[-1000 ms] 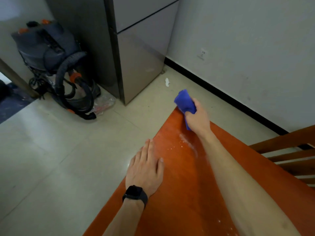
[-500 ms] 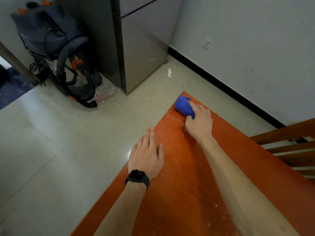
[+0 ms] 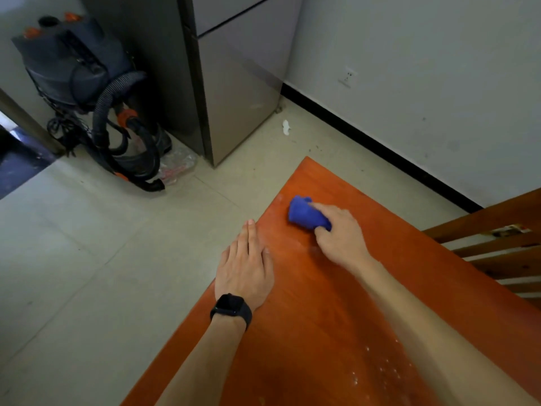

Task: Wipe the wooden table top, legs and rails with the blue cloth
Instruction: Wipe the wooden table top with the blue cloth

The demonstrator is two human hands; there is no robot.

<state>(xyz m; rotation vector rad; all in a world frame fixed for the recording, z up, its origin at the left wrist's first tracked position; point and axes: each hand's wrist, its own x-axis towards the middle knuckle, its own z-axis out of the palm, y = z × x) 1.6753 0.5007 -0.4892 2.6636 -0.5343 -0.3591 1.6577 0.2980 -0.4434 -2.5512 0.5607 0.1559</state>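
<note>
The right hand (image 3: 341,238) grips the blue cloth (image 3: 306,213), fingers curled round the bunched fabric. Most of the cloth sticks out past the fingertips towards the far corner of the wooden table top (image 3: 322,317), and a small fold shows under the knuckles. The cloth sits down on the orange-brown surface, a little short of that far corner and close to the table's left edge.

Nearer than the grip and to its left, the left hand (image 3: 244,268) lies flat with straight fingers held together. It rests at the table's left edge, its fingers partly over the edge (a black watch (image 3: 231,307) is on that wrist). The two hands are near each other but apart.

Back along the right forearm from the grip, white specks (image 3: 377,367) dot the wood. To the right of the grip, a wooden chair (image 3: 497,244) stands against the table's far side. Well beyond the cloth, on the tiled floor, are a grey refrigerator (image 3: 234,83) and a dark vacuum cleaner (image 3: 82,83) with a hose.
</note>
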